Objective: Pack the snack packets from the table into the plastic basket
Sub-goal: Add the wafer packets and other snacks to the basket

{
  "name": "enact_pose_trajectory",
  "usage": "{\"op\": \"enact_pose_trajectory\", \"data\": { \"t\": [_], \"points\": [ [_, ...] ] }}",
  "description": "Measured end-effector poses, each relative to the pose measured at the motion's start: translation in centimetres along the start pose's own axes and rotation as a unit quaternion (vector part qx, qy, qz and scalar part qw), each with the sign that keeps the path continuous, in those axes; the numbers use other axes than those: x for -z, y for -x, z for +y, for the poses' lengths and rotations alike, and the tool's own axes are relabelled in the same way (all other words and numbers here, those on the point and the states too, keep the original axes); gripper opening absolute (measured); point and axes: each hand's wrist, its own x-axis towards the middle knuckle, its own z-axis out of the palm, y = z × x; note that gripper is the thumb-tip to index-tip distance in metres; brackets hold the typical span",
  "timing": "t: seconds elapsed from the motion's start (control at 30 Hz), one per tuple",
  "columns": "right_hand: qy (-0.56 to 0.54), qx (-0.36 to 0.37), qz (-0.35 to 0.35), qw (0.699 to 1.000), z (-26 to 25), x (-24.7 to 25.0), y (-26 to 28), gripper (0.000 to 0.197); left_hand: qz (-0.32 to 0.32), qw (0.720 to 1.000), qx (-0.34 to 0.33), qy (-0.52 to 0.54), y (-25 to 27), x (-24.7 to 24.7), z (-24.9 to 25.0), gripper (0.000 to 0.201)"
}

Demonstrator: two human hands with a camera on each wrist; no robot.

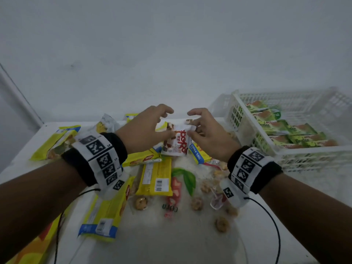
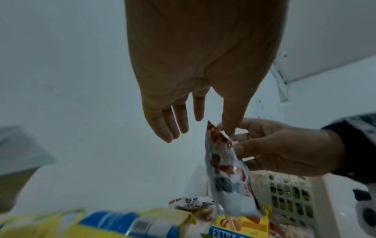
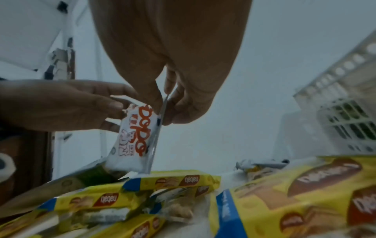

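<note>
A white snack packet (image 1: 178, 141) with red lettering hangs upright above the pile in the middle of the table. My right hand (image 1: 190, 123) pinches its top right edge between thumb and fingers, seen close up in the right wrist view (image 3: 162, 112). My left hand (image 1: 171, 121) is at the packet's top left corner. In the left wrist view its thumb (image 2: 230, 128) touches the packet (image 2: 227, 177) while the other fingers are straight and apart from it. The white plastic basket (image 1: 304, 149) stands at the right, holding several green packets (image 1: 282, 126).
Several yellow biscuit packets (image 1: 156, 178) lie under and to the left of my hands, one near the front (image 1: 106, 216). A clear bag of round snacks (image 1: 198, 202) lies in the middle. A plain wall rises behind the table. Cables hang from both wrists.
</note>
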Motion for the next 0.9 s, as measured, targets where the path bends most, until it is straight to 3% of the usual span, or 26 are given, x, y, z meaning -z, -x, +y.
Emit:
{"op": "enact_pose_trajectory", "data": {
  "t": [0.07, 0.13, 0.27, 0.37, 0.57, 0.7, 0.8, 0.9],
  "points": [
    [-0.012, 0.009, 0.017, 1.000, -0.3, 0.2, 0.0, 0.043, -0.037, 0.998, -0.022, -0.047, -0.8, -0.3, 1.1, 0.053],
    [-0.028, 0.008, 0.036, 0.999, -0.5, 0.4, 0.0, 0.043, -0.050, 0.996, -0.031, -0.074, -1.5, -0.8, 1.8, 0.036],
    [-0.026, -0.033, 0.064, 0.997, 0.1, 1.0, 0.3, 0.037, -0.016, 1.000, -0.009, 0.016, -2.6, -1.5, 2.3, 0.015],
    [-0.012, -0.064, 0.069, 0.995, 1.1, 1.6, 0.7, 0.023, -0.008, 0.989, 0.033, 0.141, -3.1, -1.6, 2.2, 0.016],
    [-0.041, -0.045, 0.101, 0.993, 1.3, 2.5, 0.3, 0.007, -0.005, 0.991, 0.024, 0.134, -3.9, -1.7, 2.1, 0.024],
    [-0.037, -0.039, 0.106, 0.993, 1.2, 2.5, -0.6, 0.012, 0.003, 0.995, 0.020, 0.098, -4.8, -1.4, 1.8, 0.019],
    [-0.012, -0.089, 0.109, 0.990, 1.2, 2.6, -1.2, 0.027, 0.034, 0.993, 0.038, 0.102, -5.1, -1.1, 0.8, 0.020],
    [0.085, -0.135, 0.074, 0.984, 2.0, 3.0, -2.2, 0.023, 0.064, 0.987, 0.067, 0.129, -5.1, -0.5, -0.5, 0.023]
  ]
}}
